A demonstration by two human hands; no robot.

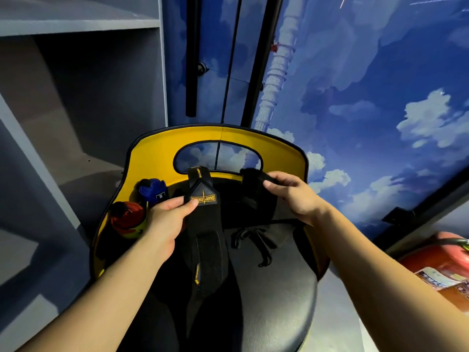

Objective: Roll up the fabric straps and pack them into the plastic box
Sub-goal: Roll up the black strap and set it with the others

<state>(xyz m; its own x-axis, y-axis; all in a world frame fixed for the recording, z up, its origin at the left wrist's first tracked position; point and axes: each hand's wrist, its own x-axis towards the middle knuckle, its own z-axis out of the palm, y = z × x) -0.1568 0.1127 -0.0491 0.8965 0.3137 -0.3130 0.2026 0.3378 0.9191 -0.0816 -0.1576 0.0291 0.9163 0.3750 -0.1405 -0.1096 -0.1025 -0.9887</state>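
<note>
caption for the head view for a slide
Both hands, left and right, hold a black strap over a chair.

Black chair seat [279,288]: black straps [206,252], blue roll [152,190], red roll [127,218], apparently.

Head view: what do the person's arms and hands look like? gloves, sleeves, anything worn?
Both arms enter from the bottom edge, bare along all their visible length: no sleeves in the frame. The left hand and right hand are bare too, with no gloves. No rings, watch, wristband or tape show on either wrist or on the fingers in view. Nails look short and unpainted. No markings can be seen.
</note>
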